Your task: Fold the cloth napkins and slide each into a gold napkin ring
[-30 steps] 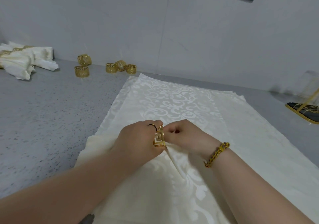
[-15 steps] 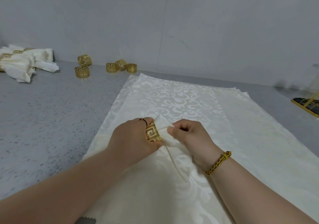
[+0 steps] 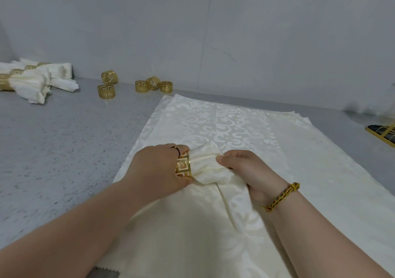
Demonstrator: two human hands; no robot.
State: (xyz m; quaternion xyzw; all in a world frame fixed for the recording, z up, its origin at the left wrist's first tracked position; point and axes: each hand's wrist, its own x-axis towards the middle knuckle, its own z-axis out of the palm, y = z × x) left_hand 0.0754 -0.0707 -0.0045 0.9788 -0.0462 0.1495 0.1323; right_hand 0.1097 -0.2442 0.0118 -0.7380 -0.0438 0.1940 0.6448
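While your left hand [image 3: 158, 166] clamps the rigid gold ring [image 3: 183, 167] near centre, your right hand [image 3: 245, 166] pinches the napkin [image 3: 205, 164] bunched just right of it; cloth looks soft, limp, slippery; grip the gathered neck.

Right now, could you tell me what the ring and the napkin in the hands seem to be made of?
Ring: probably polished gold-toned metal, by its mirror glints and cut-out key pattern. Napkin: woven cream cloth, likely damask, by its soft gathers and shiny scrolls.
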